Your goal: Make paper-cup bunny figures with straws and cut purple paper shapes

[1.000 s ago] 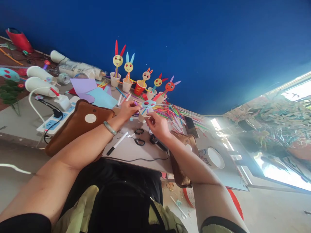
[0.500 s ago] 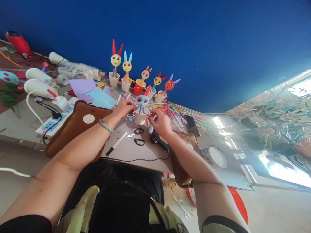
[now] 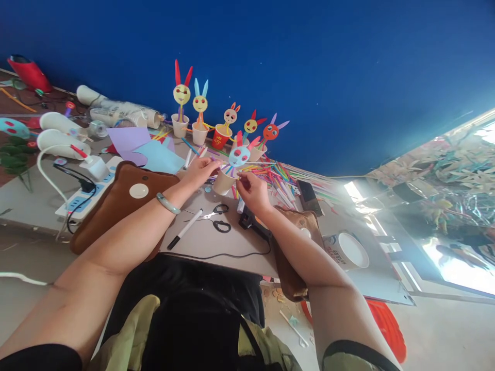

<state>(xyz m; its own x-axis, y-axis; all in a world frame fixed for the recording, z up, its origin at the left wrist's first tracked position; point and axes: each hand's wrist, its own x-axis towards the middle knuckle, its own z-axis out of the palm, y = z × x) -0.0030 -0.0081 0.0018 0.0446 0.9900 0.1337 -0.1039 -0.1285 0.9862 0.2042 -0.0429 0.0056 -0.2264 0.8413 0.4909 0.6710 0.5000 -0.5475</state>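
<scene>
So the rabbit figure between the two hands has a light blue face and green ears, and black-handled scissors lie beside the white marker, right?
Almost: the ears are red, not green, as the head view shows. The rabbit figure between the left hand and right hand does have a light blue face, and the black-handled scissors lie beside the white marker.

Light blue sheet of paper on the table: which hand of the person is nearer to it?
Left. The left hand is just to the right of the light blue sheet of paper; the right hand is farther right, beside a white paper cup.
</scene>
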